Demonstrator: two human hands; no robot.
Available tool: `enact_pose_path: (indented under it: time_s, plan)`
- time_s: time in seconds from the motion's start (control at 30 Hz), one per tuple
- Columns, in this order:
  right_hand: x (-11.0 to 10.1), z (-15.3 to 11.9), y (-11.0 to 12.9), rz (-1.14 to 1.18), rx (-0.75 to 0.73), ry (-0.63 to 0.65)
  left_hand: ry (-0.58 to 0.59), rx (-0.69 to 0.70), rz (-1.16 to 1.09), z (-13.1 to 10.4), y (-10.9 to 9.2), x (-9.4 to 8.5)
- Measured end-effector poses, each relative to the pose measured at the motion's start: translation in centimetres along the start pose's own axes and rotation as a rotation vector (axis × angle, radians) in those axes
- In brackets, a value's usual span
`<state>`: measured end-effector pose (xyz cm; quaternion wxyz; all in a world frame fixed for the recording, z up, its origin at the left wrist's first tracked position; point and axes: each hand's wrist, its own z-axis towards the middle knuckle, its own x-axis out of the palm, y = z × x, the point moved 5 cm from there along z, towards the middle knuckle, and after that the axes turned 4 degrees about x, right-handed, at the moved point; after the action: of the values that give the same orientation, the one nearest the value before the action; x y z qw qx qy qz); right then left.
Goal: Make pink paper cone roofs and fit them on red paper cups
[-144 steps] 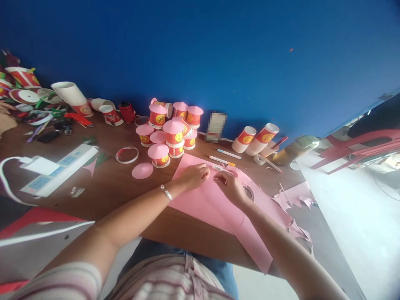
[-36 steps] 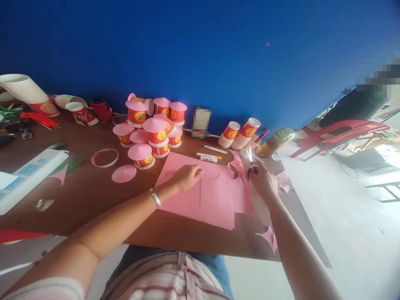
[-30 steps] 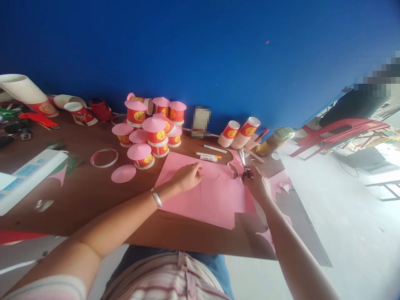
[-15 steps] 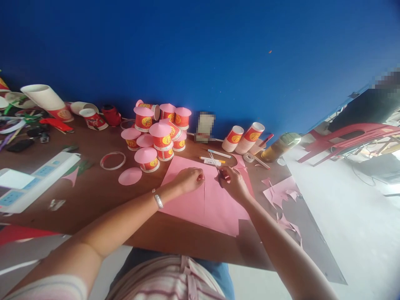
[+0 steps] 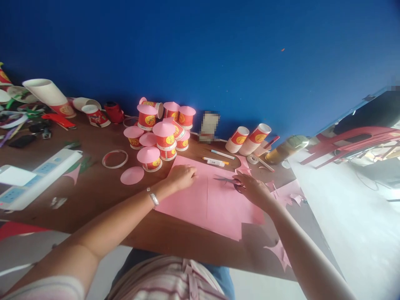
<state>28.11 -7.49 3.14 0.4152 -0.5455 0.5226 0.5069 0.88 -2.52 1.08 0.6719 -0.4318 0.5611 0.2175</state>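
Note:
Large pink paper (image 5: 187,204) lies on the brown table before me, with a thin line running down its middle. My left hand (image 5: 183,176) rests over the paper's left part with curled fingers; whether anything is pinched in them is hidden. In my right hand (image 5: 254,188) I hold a pair of scissors (image 5: 225,180), the blades pointing left above the paper. Just beyond the paper lie an orange-and-white marker (image 5: 215,161) and a light-blue pen (image 5: 222,154).
Red cups with pink cone tops (image 5: 149,157) stand clustered at back left, near a pink disc (image 5: 132,176). Stacked paper cups (image 5: 254,139), a tape roll (image 5: 252,159) and a bottle (image 5: 286,148) stand back right. Pink scraps (image 5: 281,254) lie right; a power strip (image 5: 43,179) lies left.
My right hand has moved right with the scissors, whose blades have turned from pointing away to pointing left. My left hand has shifted left, away from the paper's middle line.

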Motion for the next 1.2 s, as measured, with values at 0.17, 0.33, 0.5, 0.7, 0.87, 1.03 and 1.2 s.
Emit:
enact_pose_path:
  time_s: [0.17, 0.33, 0.5, 0.7, 0.87, 1.03, 1.2]
  plan:
    - [-0.5, -0.4, -1.9, -0.151, 0.059, 0.083, 0.004, 0.027, -0.003, 0.1, 0.0, 0.1]
    - [-0.9, 0.4, 1.1, -0.220, 0.058, -0.123, -0.049, 0.124, 0.029, -0.3, -1.0, 0.3]
    - [2.7, -0.4, 8.8, 0.043, -0.416, -0.404, -0.214, 0.321, 0.031, -1.7, -1.6, 1.2]
    - [6.7, 0.9, 10.8, 0.169, -0.413, -0.458, -0.251, 0.181, -0.049, -3.1, 2.4, 1.8]
    - [6.1, -3.7, 14.7, 0.366, -0.725, -0.118, -0.091, 0.136, -0.015, -3.6, 3.1, 1.8]
    - [3.1, -5.7, 16.9, 0.681, -0.958, 0.198, -0.118, 0.119, -0.090, -3.3, 2.7, 0.0]
    - [2.2, 2.2, 15.4, 0.472, -0.276, -0.199, -0.405, 0.112, -0.211, -4.4, 1.7, -4.8]
